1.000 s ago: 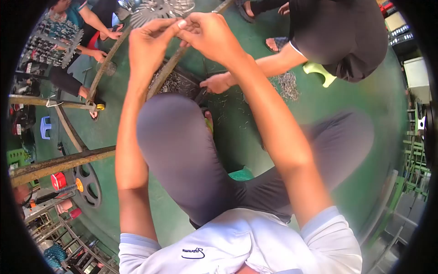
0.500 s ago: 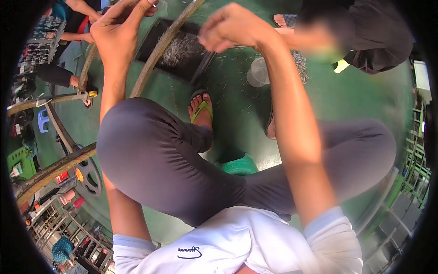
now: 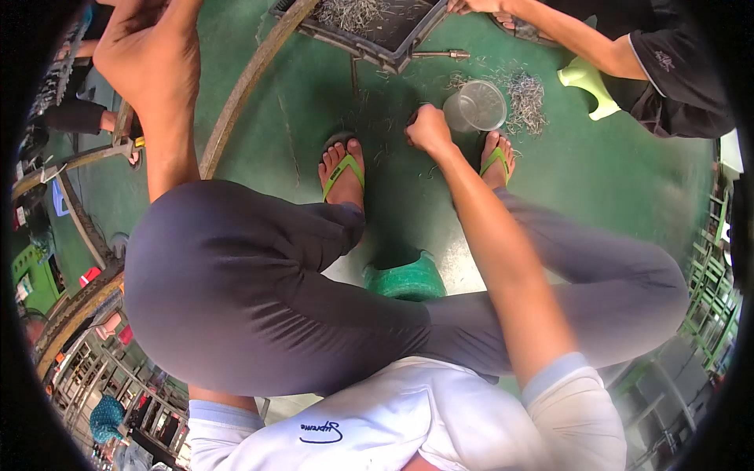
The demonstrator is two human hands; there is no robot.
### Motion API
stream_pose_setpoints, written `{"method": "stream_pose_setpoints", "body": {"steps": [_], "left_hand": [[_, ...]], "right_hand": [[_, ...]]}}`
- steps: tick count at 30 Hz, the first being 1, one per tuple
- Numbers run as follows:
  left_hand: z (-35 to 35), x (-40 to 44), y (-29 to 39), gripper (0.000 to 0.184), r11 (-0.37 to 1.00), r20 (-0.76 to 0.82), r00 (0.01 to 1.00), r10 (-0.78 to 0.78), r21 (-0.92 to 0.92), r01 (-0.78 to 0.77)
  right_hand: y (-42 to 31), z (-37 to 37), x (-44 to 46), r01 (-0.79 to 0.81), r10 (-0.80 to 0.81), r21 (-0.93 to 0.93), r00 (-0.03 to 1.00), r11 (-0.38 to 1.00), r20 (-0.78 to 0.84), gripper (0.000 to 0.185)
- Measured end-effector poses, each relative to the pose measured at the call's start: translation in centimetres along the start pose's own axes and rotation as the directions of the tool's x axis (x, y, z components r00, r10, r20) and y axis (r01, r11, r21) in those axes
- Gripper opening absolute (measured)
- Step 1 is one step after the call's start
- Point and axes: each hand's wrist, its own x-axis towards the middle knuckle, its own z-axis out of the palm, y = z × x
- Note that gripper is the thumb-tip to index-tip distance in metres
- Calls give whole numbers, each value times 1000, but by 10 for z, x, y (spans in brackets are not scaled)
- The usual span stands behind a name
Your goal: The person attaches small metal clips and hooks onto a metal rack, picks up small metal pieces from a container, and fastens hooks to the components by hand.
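Observation:
My left hand (image 3: 145, 59) is raised at the upper left beside a long curved bar (image 3: 255, 82). The top edge of the view cuts off its fingers, so what they hold is hidden. Low over the green floor, between my sandalled feet, my right hand (image 3: 430, 129) is closed in a fist. Whatever may be inside it does not show. Just right of that fist is a clear plastic tub (image 3: 477, 107). Beyond the tub lies a heap of small thin metal pieces (image 3: 526, 102). A black crate (image 3: 397, 59) at the top holds more such pieces.
A co-worker's hand (image 3: 471, 6) is at the crate's right edge, with a yellow-green stool (image 3: 589, 86) near that person. A metal rod (image 3: 440, 54) lies by the crate. A green stool (image 3: 404, 280) is under me. Metal framework (image 3: 86, 169) stands on the left.
My right hand has come down from beside the crate to near the tub and closed. My left hand has shifted up and left, its fingers leaving view. The camera view has shifted.

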Motion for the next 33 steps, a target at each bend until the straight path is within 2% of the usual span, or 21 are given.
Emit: {"method": "stream_pose_setpoints", "body": {"steps": [3,6,9,13,14,16,17,18,20,21,22,25,27,28,31,32,33], "left_hand": [[0,-3,-6,15,1000,-61,998,9,12,-8],[-1,-6,-15,16,1000,-110,994,26,19,-24],[-2,-9,-11,20,1000,-86,996,21,-8,-22],[4,-12,15,23,997,-80,994,-68,40,71],[4,-13,18,23,995,-70,994,-83,53,86],[0,-11,12,22,997,-71,996,-60,50,64],[-5,-10,8,22,996,-65,996,-64,53,67],[-11,-7,4,21,996,-57,996,-70,59,74],[-27,3,-9,21,989,-27,991,-130,68,132],[-43,15,-24,20,959,32,963,-268,101,264],[-27,-12,-5,20,996,-33,999,-19,87,21],[-29,-14,-5,19,999,-43,999,-9,39,11],[-30,-15,-5,19,999,-42,999,0,37,1],[-30,-15,-5,19,999,-42,999,4,39,-3],[-26,-20,-8,21,997,-70,996,57,47,-54],[-27,-21,-8,21,998,-67,996,51,50,-48],[-32,-20,-5,22,999,-48,999,8,50,-6]], "right_hand": [[2,5,-7,-188,149,201,969,961,196,9],[13,5,-8,-286,175,244,903,927,393,10],[22,-1,-3,-336,226,218,883,916,412,11],[37,-13,7,-251,241,-20,901,968,360,9],[28,-26,2,-287,271,-23,871,958,410,8],[23,-43,-5,-262,332,-214,840,941,430,9],[22,-49,-8,-246,365,-308,823,919,435,10],[18,-52,-9,-197,421,-490,812,849,403,11],[43,-46,1,-133,456,-636,807,760,376,11],[60,-40,10,-100,471,-702,806,706,359,12],[77,-31,17,-236,521,-661,809,712,272,13],[55,-55,-15,-88,346,-648,895,757,282,17],[52,-59,-34,176,-16,-395,927,902,376,20],[53,-59,-40,314,-204,-253,901,915,383,22],[66,-44,-47,532,-319,-367,804,763,503,17],[72,-35,-51,551,-378,-414,820,725,430,10],[78,-30,-54,542,-374,-444,831,714,412,11]]}}
